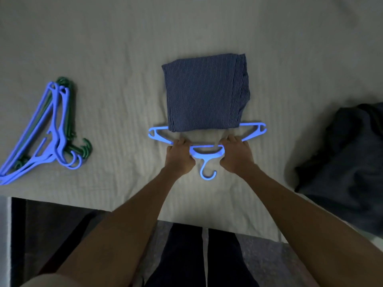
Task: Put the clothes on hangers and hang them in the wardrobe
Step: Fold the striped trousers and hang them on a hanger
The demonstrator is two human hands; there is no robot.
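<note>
A smooth, slightly glossy blue plastic hanger (207,150) lies on a matt, finely ribbed cream bedsheet (124,59). On it rests a folded shirt (205,92) of thin, pinstriped woven cloth. A pile of hangers (47,131) looks like smooth plastic; dark clothes (348,154) look soft and matt.

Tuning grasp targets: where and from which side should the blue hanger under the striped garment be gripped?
Grip the blue hanger on its two sloping shoulders either side of the neck, from the near bed edge. The hook points toward the person; the far bar lies hidden by the folded striped garment. The left hand and right hand hold there.
</note>
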